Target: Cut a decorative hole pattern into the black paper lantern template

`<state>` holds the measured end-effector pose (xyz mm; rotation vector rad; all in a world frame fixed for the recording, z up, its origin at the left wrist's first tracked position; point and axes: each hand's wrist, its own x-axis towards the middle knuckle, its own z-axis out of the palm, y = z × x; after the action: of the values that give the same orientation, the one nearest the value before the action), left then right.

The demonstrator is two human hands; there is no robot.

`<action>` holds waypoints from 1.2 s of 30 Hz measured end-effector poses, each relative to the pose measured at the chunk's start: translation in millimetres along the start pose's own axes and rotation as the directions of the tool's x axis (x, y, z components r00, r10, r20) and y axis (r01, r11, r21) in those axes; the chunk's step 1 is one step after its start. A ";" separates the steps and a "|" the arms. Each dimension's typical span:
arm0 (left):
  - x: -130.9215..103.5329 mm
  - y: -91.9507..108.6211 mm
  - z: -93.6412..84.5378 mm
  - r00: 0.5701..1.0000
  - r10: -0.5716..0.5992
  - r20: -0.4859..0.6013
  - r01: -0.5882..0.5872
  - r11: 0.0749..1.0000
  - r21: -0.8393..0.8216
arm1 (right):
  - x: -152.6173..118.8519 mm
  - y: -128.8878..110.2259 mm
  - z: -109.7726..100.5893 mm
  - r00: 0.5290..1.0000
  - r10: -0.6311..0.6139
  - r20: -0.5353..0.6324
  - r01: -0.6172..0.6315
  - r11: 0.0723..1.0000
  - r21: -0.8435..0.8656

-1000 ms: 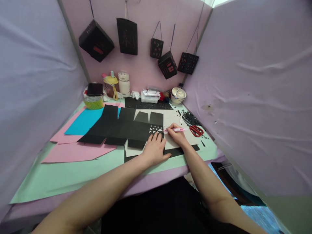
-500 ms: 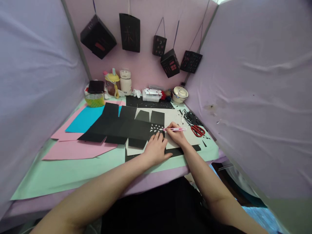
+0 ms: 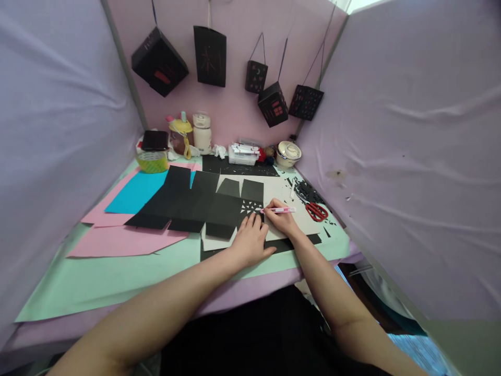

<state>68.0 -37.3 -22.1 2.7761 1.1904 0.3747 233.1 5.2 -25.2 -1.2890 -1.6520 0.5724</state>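
Observation:
A large sheet of black card with cut tabs along its long edges lies across the table. Small triangular holes pierce its right end, and white shows through them. My left hand rests flat on the card's lower right edge, fingers stretched out just below the holes. In my right hand a slim pink-and-white craft knife is pinched, its tip at the holes. The blade itself is too small to make out. Beneath the card's right part lies a pale board.
Red-handled scissors lie at the right beside black paper scraps. Pink sheets and a blue sheet spread left. Jars, a bottle and a plastic box line the back. Several black paper lanterns hang above.
The knife's rear end has swung slightly left and down as my right hand shifts a little. My left hand stays put on the card. The view has tilted slightly.

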 end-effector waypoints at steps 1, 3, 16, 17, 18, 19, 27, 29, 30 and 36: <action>0.0 -0.1 0.1 1.000 0.001 0.002 -0.001 1.000 -0.004 | 0.1 0.5 0.1 1.000 -0.001 0.001 0.001 1.000 0.000; 0.1 -0.1 -0.3 1.000 0.001 0.008 -0.001 1.000 -0.011 | 0.0 1.5 0.3 1.000 -0.013 0.007 0.013 1.000 -0.008; -0.3 -0.1 0.1 1.000 0.005 0.021 -0.004 0.999 -0.033 | -3.6 8.3 -0.1 0.985 -0.106 0.139 0.138 0.961 -0.239; -0.3 -0.1 0.2 1.000 0.003 0.021 -0.002 1.000 -0.031 | -3.8 8.9 -0.5 0.984 -0.110 0.142 0.143 0.959 -0.245; -0.3 0.0 0.3 1.000 0.001 0.021 0.000 1.000 -0.028 | -4.2 9.6 -0.8 0.983 -0.114 0.145 0.148 0.957 -0.250; -0.2 0.0 0.3 1.000 -0.001 0.022 0.001 1.000 -0.027 | -4.5 10.1 -1.1 0.982 -0.118 0.147 0.153 0.955 -0.254; 0.0 -0.6 1.9 1.000 -0.003 0.025 0.004 1.000 -0.029 | -6.6 13.4 -1.6 0.981 -0.127 0.148 0.163 0.951 -0.264; 0.0 -1.1 2.9 1.000 -0.003 0.024 0.004 1.000 -0.026 | -6.8 13.6 -1.7 0.980 -0.131 0.148 0.166 0.951 -0.259; 0.1 -1.4 3.5 1.000 -0.004 0.021 0.005 1.000 -0.026 | -6.8 13.6 -1.7 0.980 -0.131 0.147 0.166 0.952 -0.258; 0.0 -2.8 6.9 1.000 -0.003 0.007 0.004 0.999 -0.041 | -7.1 13.7 -1.6 0.982 -0.127 0.138 0.162 0.948 -0.275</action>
<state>67.9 -35.3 -29.2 2.7379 1.1723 0.3840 241.3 3.0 -38.2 -1.3428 -1.9656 0.3346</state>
